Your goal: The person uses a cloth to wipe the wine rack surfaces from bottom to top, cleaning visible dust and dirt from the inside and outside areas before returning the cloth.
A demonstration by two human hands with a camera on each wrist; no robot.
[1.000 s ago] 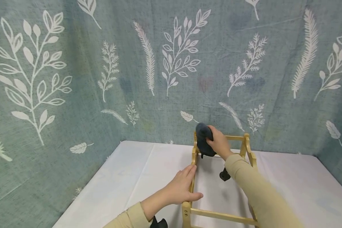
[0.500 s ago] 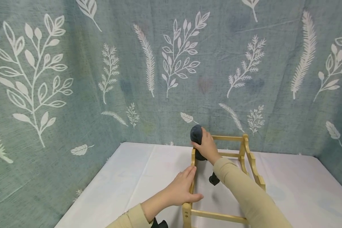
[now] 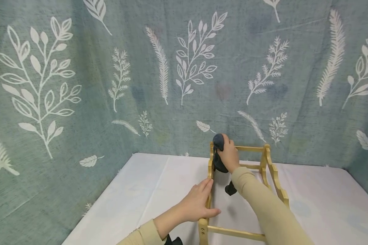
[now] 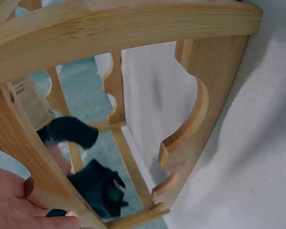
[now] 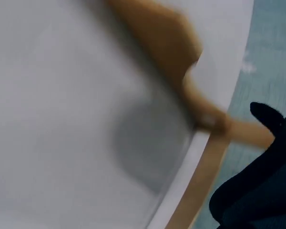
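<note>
My right hand (image 3: 229, 154) grips a dark navy, rounded, soft-looking thing (image 3: 218, 142) at the far left corner of a light wooden rack (image 3: 236, 233). Its lower part hangs inside the rack's left side; its kind is unclear. The left wrist view shows this dark thing (image 4: 100, 188) between the scalloped rails, with a small green patch. At the right wrist view's edge, the dark thing (image 5: 262, 186) has a narrow tab. My left hand (image 3: 194, 203) rests on the rack's near left rail, fingers straight and thumb spread inward. The right hand's fingertips are partly hidden.
The rack stands on a white-covered table (image 3: 159, 183), with table surface on both sides. A leaf-patterned grey-green curtain (image 3: 171, 129) hangs behind and at the left. Black wrist devices show by the right wrist (image 3: 230, 189) and left wrist (image 3: 174, 241).
My right hand has moved left and turned with the dark thing, bringing it upright against the rack's far left corner. My left hand stays on the rail.
</note>
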